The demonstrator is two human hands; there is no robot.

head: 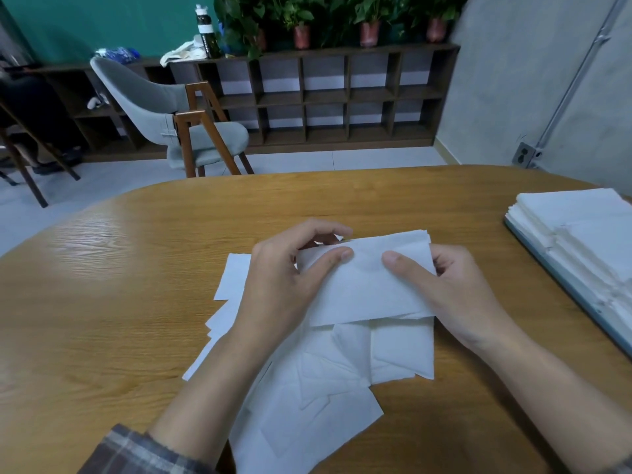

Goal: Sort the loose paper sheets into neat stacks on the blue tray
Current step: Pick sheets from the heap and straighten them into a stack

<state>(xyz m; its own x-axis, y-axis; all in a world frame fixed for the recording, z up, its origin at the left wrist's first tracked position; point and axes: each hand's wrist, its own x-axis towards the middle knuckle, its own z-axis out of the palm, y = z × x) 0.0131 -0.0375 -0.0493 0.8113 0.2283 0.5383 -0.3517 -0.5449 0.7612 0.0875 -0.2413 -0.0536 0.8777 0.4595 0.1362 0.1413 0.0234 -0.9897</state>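
Hands are meeting over the middle of the table, each gripping 1 end of a small bundle of white sheets [362, 285]. The left hand [284, 278] is curling round the bundle's left end, thumb [328, 265] pressing on the near face and fingers wrapping over the far edge. The right hand [455, 289] is pinching the right end the same way, its thumb [403, 265] lying flat on the paper and its fingers tucking behind. The bundle's long axis is running left to right across the view, its right end tilting slightly away, and its 2 short ends are pointing at the palms. Below the hands, loose sheets [307, 405] are lying in a fanned, overlapping heap on the wooden table [102, 302], corners pointing several ways. A plaid sleeve [136, 453] is showing on the left forearm. At the right edge the blue tray [561, 285] is sitting on the table, well apart from the hands, carrying squared stacks of white paper [581, 220]. Beyond the table a grey chair [171, 111] is standing before a dark cubby shelf [325, 97], with potted plants [369, 22] and a dark bottle [205, 32] resting on top.
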